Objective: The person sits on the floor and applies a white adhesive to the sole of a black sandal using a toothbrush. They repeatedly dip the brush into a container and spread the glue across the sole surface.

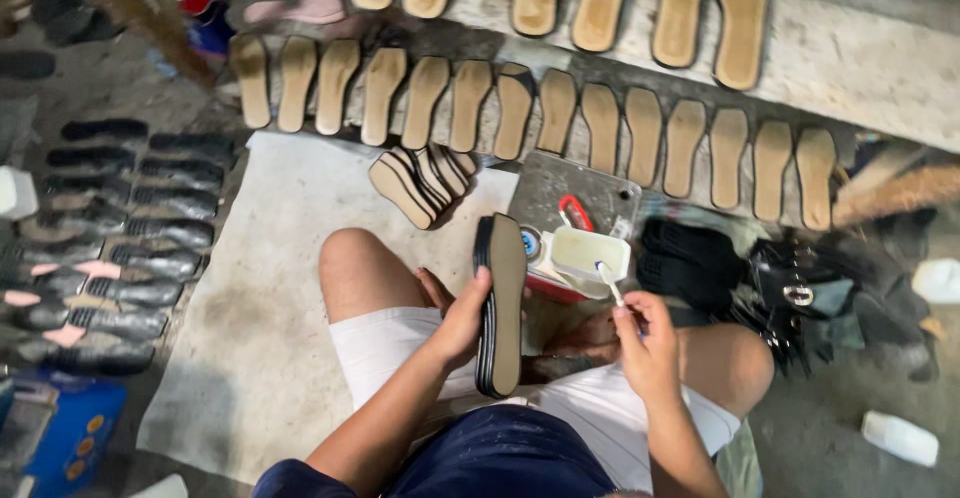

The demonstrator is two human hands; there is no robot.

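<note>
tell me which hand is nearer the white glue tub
Right. The right hand sits just below the white glue tub, its brush reaching toward it. The left hand is further left, holding the sole.

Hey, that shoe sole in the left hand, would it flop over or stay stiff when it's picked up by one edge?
The shoe sole probably stays fairly stiff: the left hand grips only its edge, yet it stands upright without sagging. It seems light for its size, since a few fingers carry it. Its flat tan face looks matte, so it likely won't slip.
</note>
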